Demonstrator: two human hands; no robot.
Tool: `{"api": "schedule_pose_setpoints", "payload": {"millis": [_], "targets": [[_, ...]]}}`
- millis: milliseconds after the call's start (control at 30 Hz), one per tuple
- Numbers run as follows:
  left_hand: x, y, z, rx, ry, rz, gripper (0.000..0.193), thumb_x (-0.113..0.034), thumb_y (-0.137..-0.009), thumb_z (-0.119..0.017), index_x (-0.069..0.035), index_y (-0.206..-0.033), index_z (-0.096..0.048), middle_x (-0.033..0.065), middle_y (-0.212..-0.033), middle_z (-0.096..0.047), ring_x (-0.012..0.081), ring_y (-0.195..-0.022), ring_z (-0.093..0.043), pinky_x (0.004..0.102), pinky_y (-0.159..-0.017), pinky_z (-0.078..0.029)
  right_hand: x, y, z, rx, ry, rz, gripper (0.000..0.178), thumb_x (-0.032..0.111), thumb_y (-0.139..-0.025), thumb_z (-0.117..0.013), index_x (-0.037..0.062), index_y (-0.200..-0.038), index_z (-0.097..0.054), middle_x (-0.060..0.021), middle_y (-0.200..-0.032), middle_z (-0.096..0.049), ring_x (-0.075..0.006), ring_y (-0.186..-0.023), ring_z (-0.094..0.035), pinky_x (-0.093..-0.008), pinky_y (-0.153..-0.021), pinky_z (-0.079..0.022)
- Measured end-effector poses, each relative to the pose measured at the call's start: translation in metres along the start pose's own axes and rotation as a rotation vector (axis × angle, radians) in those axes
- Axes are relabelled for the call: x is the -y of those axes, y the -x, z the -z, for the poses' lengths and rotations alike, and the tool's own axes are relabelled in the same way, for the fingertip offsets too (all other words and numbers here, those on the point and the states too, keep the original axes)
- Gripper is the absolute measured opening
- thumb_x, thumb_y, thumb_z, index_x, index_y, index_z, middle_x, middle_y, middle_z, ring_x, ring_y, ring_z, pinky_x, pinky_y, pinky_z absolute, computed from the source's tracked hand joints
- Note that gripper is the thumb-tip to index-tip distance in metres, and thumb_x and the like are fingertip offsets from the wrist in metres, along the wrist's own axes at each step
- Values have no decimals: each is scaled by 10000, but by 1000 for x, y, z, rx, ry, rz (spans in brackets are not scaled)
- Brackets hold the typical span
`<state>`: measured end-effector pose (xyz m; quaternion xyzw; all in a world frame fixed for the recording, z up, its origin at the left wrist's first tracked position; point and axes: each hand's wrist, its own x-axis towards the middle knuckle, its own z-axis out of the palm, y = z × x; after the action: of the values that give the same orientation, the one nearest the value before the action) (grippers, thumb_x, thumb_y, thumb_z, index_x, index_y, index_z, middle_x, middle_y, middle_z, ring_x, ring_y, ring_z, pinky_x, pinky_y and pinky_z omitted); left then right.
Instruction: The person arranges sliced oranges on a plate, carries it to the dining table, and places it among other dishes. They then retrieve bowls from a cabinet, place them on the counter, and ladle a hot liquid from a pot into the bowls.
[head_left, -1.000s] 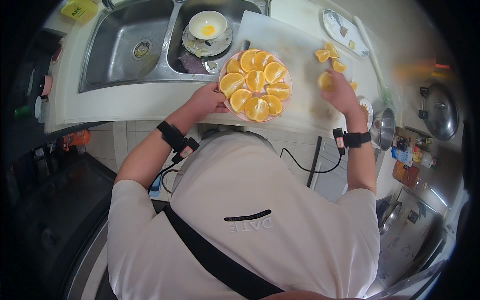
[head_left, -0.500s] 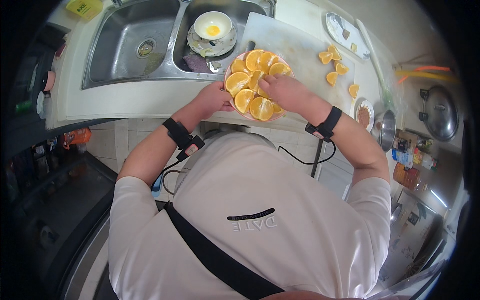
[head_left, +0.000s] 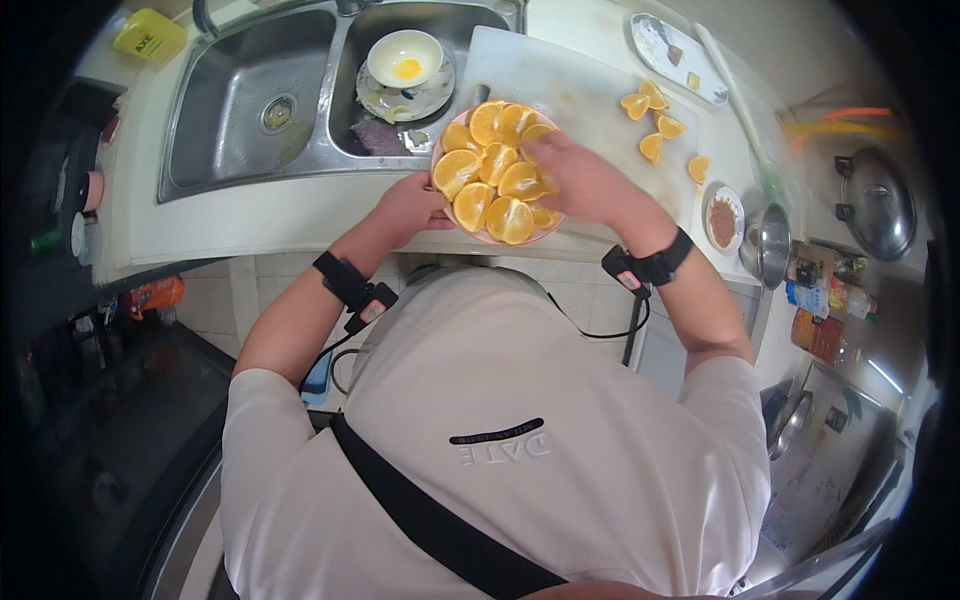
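A pink-rimmed plate (head_left: 490, 238) piled with several orange wedges (head_left: 469, 205) is tilted over the counter's front edge. My left hand (head_left: 413, 210) grips its left rim, with the fingers partly under it. Over the right side of the plate is my right hand (head_left: 575, 183), its fingertips close to the wedges there. Those fingers are blurred and partly hidden, so whether they hold a wedge is unclear. Beyond the plate, several more orange wedges (head_left: 651, 149) lie on the white cutting board (head_left: 560, 75).
A double steel sink (head_left: 250, 110) is at the left; its right basin has a white bowl (head_left: 404, 58) with something yellow inside, on a patterned plate (head_left: 405, 103), and a purple cloth (head_left: 380, 138). At right are a small dish (head_left: 724, 220), a steel bowl (head_left: 766, 246) and an oblong plate (head_left: 680, 58).
My right hand has lifted off the middle wedges and shifted toward the plate's right side. A wedge that it covered now shows. The whole view has shifted slightly.
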<state>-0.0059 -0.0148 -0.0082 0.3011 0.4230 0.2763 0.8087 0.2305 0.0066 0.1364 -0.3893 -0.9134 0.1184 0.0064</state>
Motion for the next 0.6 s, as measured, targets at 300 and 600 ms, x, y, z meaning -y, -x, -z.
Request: {"api": "schedule_pose_setpoints", "payload": {"millis": [300, 600], "targets": [[-2, -16, -18, 7, -10, -5, 425, -59, -857, -533, -40, -1276, -465, 74, -1172, -596, 181, -1019, -620, 323, -846, -527, -210, 129, 45, -370, 247, -1340, 698, 374, -705, -739, 16, -1266, -530, -228, -1181, -600, -298, -1092, -595, -372, -902, -475], [-6, -12, -27, -19, -27, 14, 417, -76, -868, -533, -73, -1281, -476, 52, -1177, -586, 158, -988, -623, 299, -825, -525, -222, 101, 15, -102, -102, -1222, 745, 584, -733, -628, -56, -1113, -617, -274, -1104, -618, -366, -1072, -587, -395, -911, -457]]}}
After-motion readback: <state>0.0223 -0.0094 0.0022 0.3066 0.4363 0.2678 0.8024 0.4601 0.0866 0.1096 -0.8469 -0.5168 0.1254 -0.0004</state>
